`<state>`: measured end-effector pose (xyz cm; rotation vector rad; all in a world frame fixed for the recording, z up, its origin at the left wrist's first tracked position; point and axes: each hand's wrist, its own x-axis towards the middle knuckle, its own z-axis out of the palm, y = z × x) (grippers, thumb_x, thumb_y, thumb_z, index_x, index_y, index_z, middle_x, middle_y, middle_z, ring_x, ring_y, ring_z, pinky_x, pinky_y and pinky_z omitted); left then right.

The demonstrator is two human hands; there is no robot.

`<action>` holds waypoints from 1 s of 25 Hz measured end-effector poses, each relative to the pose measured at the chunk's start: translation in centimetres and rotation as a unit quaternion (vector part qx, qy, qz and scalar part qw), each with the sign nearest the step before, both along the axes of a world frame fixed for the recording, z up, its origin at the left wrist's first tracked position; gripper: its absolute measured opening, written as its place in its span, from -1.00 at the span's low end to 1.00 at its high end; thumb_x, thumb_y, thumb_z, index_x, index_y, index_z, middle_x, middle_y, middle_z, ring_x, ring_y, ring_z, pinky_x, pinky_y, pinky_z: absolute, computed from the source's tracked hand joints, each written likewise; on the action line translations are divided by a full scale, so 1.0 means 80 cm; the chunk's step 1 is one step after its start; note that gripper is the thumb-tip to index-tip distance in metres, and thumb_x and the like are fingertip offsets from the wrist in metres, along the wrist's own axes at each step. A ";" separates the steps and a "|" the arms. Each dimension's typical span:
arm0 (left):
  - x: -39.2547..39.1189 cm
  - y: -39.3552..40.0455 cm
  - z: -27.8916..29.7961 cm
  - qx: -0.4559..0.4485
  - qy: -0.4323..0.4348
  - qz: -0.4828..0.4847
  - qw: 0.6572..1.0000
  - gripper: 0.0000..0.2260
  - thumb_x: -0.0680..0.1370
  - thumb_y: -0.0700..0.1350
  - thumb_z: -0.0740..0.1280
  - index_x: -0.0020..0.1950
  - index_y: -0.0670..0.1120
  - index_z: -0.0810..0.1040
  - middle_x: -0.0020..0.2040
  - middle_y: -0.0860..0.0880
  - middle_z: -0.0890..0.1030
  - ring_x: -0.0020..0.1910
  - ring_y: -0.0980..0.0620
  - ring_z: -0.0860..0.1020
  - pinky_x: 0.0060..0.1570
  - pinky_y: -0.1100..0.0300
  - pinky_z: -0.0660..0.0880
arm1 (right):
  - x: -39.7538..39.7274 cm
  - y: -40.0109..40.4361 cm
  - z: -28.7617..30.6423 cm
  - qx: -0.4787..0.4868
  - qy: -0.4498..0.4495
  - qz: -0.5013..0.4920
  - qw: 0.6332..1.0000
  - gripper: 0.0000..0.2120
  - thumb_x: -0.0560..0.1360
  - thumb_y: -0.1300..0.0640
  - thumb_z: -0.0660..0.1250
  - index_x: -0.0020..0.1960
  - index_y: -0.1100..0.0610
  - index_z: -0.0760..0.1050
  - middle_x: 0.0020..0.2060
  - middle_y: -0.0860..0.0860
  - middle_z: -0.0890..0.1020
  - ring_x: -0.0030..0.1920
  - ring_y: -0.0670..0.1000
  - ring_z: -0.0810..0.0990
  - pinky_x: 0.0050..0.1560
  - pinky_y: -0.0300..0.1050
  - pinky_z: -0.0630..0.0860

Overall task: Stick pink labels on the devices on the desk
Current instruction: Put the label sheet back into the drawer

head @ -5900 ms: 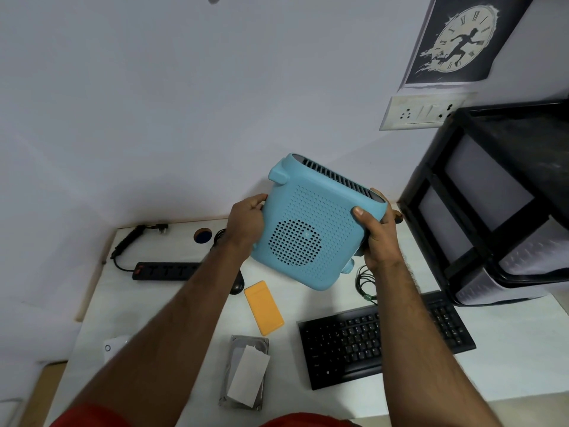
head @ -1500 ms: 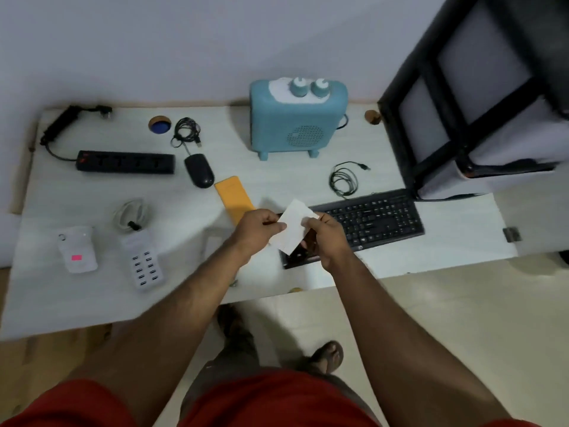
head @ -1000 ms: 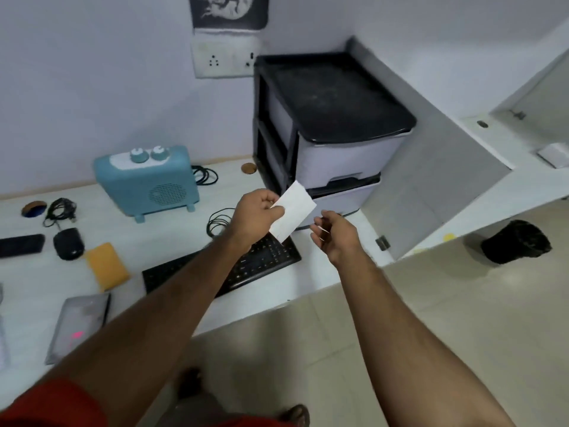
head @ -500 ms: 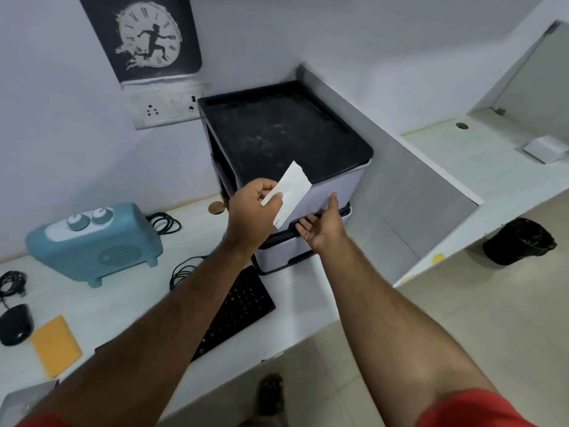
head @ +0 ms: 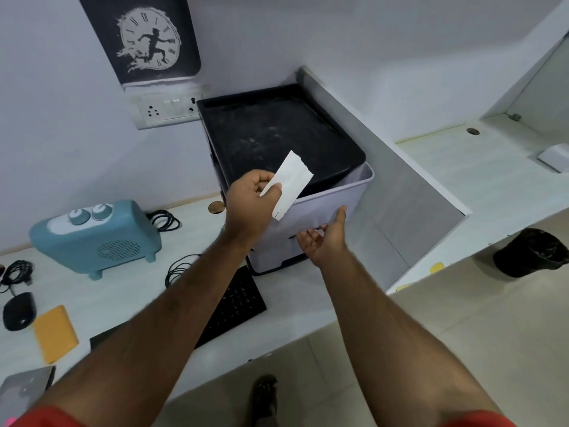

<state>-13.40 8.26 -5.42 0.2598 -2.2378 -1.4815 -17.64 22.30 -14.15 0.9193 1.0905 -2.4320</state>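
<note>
Left hand (head: pixel 251 200) pinches the white backing sheet (head: pixel 289 184) above the drawer unit (head: pixel 311 223); right hand (head: pixel 323 238), fingers relaxed, pulls its drawer. Sheet could slip inside, loose pinch.

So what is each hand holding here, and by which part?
The left hand pinches the white paper sheet by its lower left edge. The right hand holds nothing; its fingers lie at the drawer front's handle slot.

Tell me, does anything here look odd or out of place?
The top drawer of the drawer unit juts out past its black lid, with the right hand at its front. The white paper slip pinched in the left hand has a ragged, torn top edge.
</note>
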 end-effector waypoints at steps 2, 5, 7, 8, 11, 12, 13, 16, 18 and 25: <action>0.014 0.020 0.008 0.015 -0.001 -0.009 1.000 -0.89 0.52 -0.15 0.37 0.02 -0.09 0.63 -0.09 0.05 0.66 -0.09 0.08 0.62 -0.23 0.17 0.56 | 0.025 0.021 -0.006 0.012 0.005 0.009 1.000 -0.22 0.41 -0.49 0.25 0.29 0.14 0.53 0.00 0.09 0.70 -0.07 0.10 0.71 -0.21 -0.06 0.68; 0.032 0.050 0.018 -0.065 -0.024 -0.022 0.997 -0.90 0.52 -0.13 0.36 -0.01 -0.05 0.65 -0.09 0.10 0.64 -0.09 0.14 0.59 -0.24 0.31 0.52 | 0.062 0.051 -0.010 0.006 0.010 0.009 1.000 -0.31 0.44 -0.47 0.23 0.17 0.13 0.55 -0.17 0.05 0.69 -0.20 0.05 0.70 -0.32 -0.14 0.60; 0.038 0.068 0.022 -0.131 -0.034 -0.029 0.990 -0.90 0.52 -0.13 0.36 -0.04 -0.04 0.68 -0.11 0.11 0.62 -0.14 0.17 0.55 -0.22 0.33 0.46 | 0.085 0.067 -0.015 -0.003 0.023 0.007 1.000 -0.35 0.49 -0.45 0.19 0.17 0.11 0.56 -0.17 0.05 0.72 -0.19 0.04 0.72 -0.31 -0.15 0.62; 0.038 0.074 0.022 -0.165 -0.050 -0.039 0.984 -0.90 0.52 -0.14 0.36 -0.05 -0.04 0.69 -0.12 0.10 0.62 -0.15 0.17 0.53 -0.24 0.33 0.42 | 0.095 0.073 -0.019 -0.004 0.026 0.009 1.000 -0.33 0.49 -0.45 0.19 0.20 0.11 0.56 -0.14 0.06 0.75 -0.16 0.05 0.74 -0.27 -0.12 0.64; 0.018 0.092 0.015 -0.258 -0.146 -0.089 0.951 -0.92 0.48 -0.13 0.42 -0.07 -0.04 0.70 -0.12 0.03 0.68 -0.12 0.05 0.60 -0.16 0.21 0.50 | 0.112 0.086 -0.027 -0.004 0.025 0.017 1.000 -0.24 0.44 -0.49 0.21 0.29 0.12 0.53 -0.02 0.10 0.75 -0.04 0.12 0.75 -0.12 -0.03 0.67; 0.007 0.097 0.009 -0.275 -0.186 -0.094 0.939 -0.94 0.47 -0.13 0.45 -0.08 -0.04 0.69 -0.12 0.00 0.69 -0.12 0.01 0.62 -0.12 0.15 0.56 | 0.112 0.086 -0.028 -0.006 0.026 0.021 0.999 -0.21 0.42 -0.50 0.22 0.32 0.13 0.52 0.01 0.12 0.75 -0.02 0.14 0.75 -0.11 -0.01 0.67; -0.002 0.103 0.004 -0.272 -0.229 -0.096 0.930 -0.94 0.45 -0.14 0.49 -0.10 -0.07 0.68 -0.13 -0.04 0.69 -0.14 -0.03 0.64 -0.11 0.10 0.61 | 0.112 0.086 -0.028 -0.006 0.025 0.021 0.999 -0.19 0.41 -0.50 0.23 0.34 0.13 0.50 0.04 0.14 0.74 0.01 0.15 0.74 -0.08 0.01 0.67; -0.033 0.115 -0.024 -0.190 -0.334 -0.115 0.916 -0.86 0.42 -0.22 0.53 -0.23 -0.20 0.59 -0.27 -0.12 0.62 -0.36 -0.04 0.61 -0.38 0.10 0.63 | 0.108 0.081 -0.036 -0.007 0.032 0.012 0.999 -0.14 0.36 -0.52 0.27 0.34 0.15 0.50 0.11 0.22 0.70 0.06 0.14 0.70 0.08 0.06 0.63; -0.049 0.113 -0.041 -0.139 -0.384 -0.106 0.907 -0.84 0.43 -0.25 0.52 -0.25 -0.22 0.56 -0.29 -0.15 0.60 -0.42 -0.06 0.58 -0.44 0.10 0.61 | 0.106 0.082 -0.040 0.001 0.022 0.004 1.000 -0.19 0.38 -0.51 0.27 0.28 0.15 0.52 0.11 0.18 0.70 0.05 0.13 0.68 0.11 0.08 0.63; -0.066 0.111 -0.053 -0.382 -0.353 -0.052 0.853 -0.75 0.55 -0.24 0.31 0.21 -0.23 0.56 0.21 -0.22 0.60 0.16 -0.18 0.59 0.02 0.05 0.53 | 0.108 0.081 -0.047 -0.019 0.027 -0.006 0.999 -0.33 0.48 -0.40 0.26 0.35 0.09 0.38 0.19 0.19 0.62 0.11 0.19 0.66 -0.07 0.00 0.67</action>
